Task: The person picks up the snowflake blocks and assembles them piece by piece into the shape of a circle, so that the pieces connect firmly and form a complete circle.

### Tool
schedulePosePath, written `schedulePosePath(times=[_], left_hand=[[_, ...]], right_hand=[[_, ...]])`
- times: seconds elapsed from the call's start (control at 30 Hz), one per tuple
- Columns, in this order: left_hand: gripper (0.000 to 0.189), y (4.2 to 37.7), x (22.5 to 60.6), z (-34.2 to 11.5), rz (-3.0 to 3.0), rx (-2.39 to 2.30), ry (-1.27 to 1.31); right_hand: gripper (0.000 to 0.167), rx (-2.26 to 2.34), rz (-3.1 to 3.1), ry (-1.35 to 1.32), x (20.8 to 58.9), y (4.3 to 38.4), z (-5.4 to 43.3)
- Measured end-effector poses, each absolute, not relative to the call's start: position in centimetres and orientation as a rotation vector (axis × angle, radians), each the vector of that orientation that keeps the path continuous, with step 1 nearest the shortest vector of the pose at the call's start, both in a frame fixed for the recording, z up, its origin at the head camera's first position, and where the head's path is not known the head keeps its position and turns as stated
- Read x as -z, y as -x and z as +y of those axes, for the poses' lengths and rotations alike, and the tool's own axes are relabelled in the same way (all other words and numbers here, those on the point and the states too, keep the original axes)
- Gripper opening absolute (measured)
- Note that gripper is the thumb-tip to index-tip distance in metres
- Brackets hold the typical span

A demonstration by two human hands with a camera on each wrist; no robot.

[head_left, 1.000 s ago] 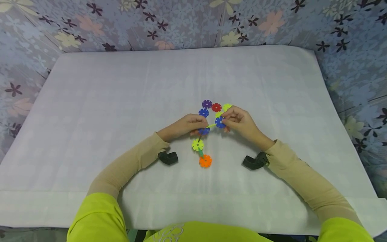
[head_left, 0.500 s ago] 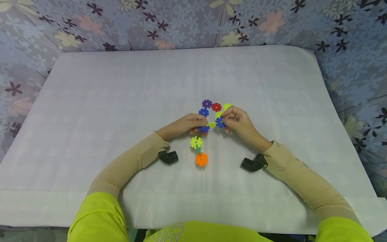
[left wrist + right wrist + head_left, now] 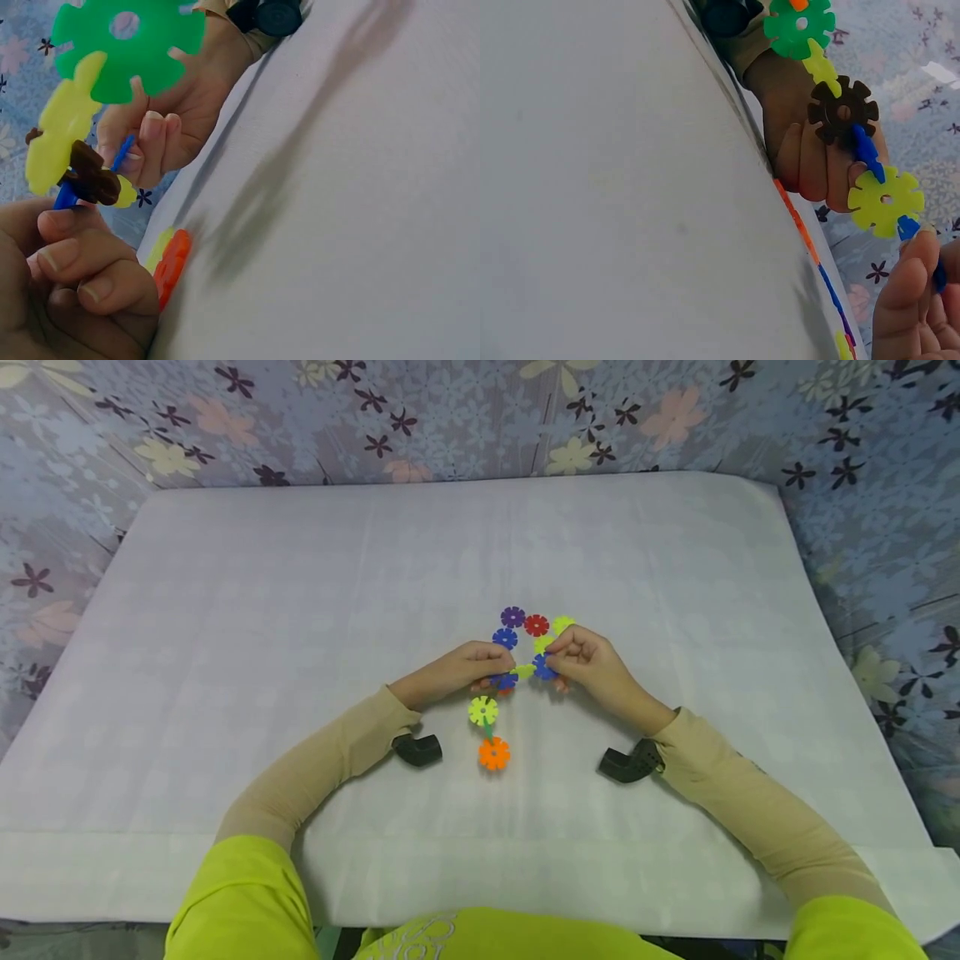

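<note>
A white-covered table (image 3: 300,610) takes up most of the head view, with flowered cloth (image 3: 450,427) behind. Forearms in tan sleeves (image 3: 322,768) come in from both sides, probably so the hands can meet in easy sight. The left hand (image 3: 468,667) pinches a blue disc (image 3: 507,682) partway along a chain of slotted discs (image 3: 483,711), likely to steady it; the right hand (image 3: 588,660) pinches the end blue disc (image 3: 543,667), with a yellow disc (image 3: 886,201) joining the two between the hands. The chain is held above the table, its far part hanging clear towards the person: brown disc (image 3: 844,112), another yellow, green disc (image 3: 801,24), then orange disc (image 3: 494,753). Beyond the hands lie a purple disc (image 3: 513,617), a red disc (image 3: 536,625), a loose blue disc (image 3: 505,639) and two yellow discs (image 3: 562,624), perhaps placed there to stay within reach; whether their edges touch, I cannot tell
</note>
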State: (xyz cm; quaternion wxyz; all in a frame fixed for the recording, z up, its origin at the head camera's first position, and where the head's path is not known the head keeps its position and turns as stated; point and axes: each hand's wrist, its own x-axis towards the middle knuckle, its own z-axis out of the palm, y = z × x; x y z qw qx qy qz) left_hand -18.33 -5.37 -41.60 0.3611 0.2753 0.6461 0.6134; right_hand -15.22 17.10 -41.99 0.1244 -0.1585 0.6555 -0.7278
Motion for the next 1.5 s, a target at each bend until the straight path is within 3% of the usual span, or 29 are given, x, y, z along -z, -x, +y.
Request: schedulePosePath(times=[0.4,0.87,1.1,1.23,1.5], left_hand=[[0.024,18.3,41.6,-5.2,1.666,-1.577,-0.696],[0.015,17.9,41.8,-5.6,1.81,-1.592,-0.705],[0.014,18.1,42.1,-5.5,1.881,-1.613,-0.839],[0.008,18.1,42.0,-5.8,1.892,-1.723,-0.802],[0.011,17.4,40.1,-5.8,1.869,-1.848,-0.754]], right_hand=[[0.009,2.159,1.854,0.439,42.1,14.8,16.6],[0.022,2.169,1.875,0.515,42.3,14.4,15.9],[0.026,2.119,1.926,0.531,42.1,14.4,15.9],[0.02,1.85,2.175,0.755,42.5,14.6,15.9],[0.032,1.146,2.503,1.333,42.6,14.6,15.5]])
